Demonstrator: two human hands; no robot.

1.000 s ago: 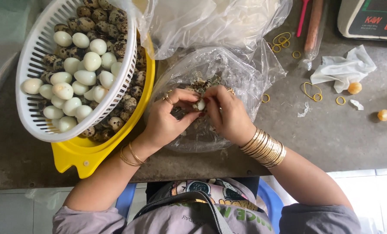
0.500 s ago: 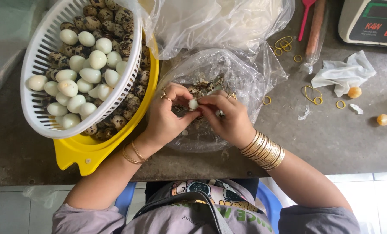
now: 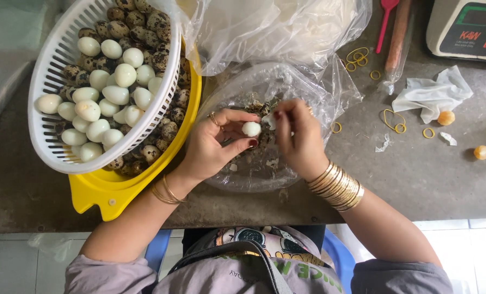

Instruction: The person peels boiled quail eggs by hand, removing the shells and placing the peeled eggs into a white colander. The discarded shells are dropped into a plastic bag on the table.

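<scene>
Fingers of the left hand pinched around a peeled white egg.

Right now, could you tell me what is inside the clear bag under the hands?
The clear bag holds speckled shell bits, seen around the peeled egg in the left hand. The right hand and both sets of fingers cover most of the pile.

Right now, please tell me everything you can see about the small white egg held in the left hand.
The small egg is peeled, smooth, glossy white and oval. The left hand pinches it between thumb and fingers, above the clear plastic bag holding speckled shell bits. The right hand is close beside it; whether its fingertips touch it I cannot tell.
</scene>
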